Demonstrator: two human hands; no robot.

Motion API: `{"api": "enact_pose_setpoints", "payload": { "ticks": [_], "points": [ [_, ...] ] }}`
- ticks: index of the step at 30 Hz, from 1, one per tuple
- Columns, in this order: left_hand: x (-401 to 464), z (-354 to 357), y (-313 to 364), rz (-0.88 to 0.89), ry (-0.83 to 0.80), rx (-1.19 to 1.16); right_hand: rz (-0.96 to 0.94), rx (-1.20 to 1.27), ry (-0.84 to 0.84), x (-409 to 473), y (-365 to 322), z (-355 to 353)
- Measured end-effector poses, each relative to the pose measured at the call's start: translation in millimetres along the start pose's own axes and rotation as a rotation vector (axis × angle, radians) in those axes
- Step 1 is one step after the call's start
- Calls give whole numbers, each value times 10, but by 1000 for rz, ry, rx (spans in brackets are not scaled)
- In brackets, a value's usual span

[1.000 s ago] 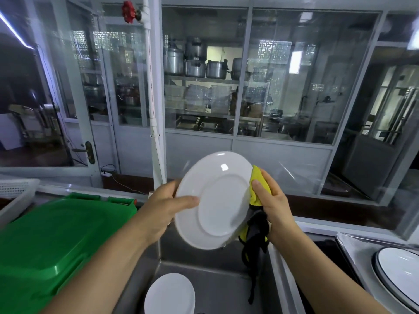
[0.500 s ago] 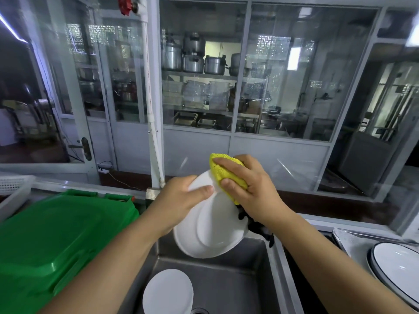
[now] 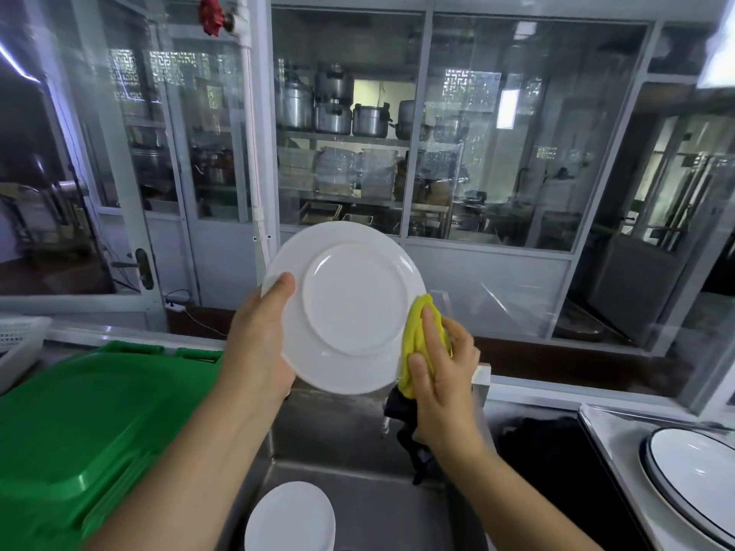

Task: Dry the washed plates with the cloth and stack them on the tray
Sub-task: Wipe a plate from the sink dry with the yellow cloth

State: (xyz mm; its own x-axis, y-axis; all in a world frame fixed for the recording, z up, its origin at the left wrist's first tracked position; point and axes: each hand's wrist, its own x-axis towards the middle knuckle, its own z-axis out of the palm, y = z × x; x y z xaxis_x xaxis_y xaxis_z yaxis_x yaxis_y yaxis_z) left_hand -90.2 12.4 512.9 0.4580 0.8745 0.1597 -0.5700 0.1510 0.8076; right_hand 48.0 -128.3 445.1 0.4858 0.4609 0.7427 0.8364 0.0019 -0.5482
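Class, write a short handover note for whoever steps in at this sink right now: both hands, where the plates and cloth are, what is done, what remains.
Left hand grips the white plate by its left rim, underside facing you, held above the sink.
Right hand holds the yellow cloth against the plate's lower right rim.
Done: a dark-rimmed plate already lies on the tray at right.
Left: finish drying the held plate, stack it on the tray, then dry the plate in the sink.

Glossy white ceramic plate point(image 3: 345, 308), nubbly yellow cloth point(image 3: 417, 340), brushed steel sink point(image 3: 350, 443), smooth green plastic lid point(image 3: 79, 423).
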Motion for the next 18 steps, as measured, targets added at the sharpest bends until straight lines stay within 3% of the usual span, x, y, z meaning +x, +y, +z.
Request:
{"api": "enact_pose_setpoints", "payload": {
  "ticks": [5, 9, 18],
  "points": [
    [27, 66, -163, -12, 79, -113, -155, -209, 115, -223, -168, 174],
    [-4, 132, -274, -100, 143, -142, -384, -339, 129, -221, -271, 230],
    [-108, 171, -249, -333, 33, -141, -690, -447, 15, 2, -349, 309]
  ]
}}
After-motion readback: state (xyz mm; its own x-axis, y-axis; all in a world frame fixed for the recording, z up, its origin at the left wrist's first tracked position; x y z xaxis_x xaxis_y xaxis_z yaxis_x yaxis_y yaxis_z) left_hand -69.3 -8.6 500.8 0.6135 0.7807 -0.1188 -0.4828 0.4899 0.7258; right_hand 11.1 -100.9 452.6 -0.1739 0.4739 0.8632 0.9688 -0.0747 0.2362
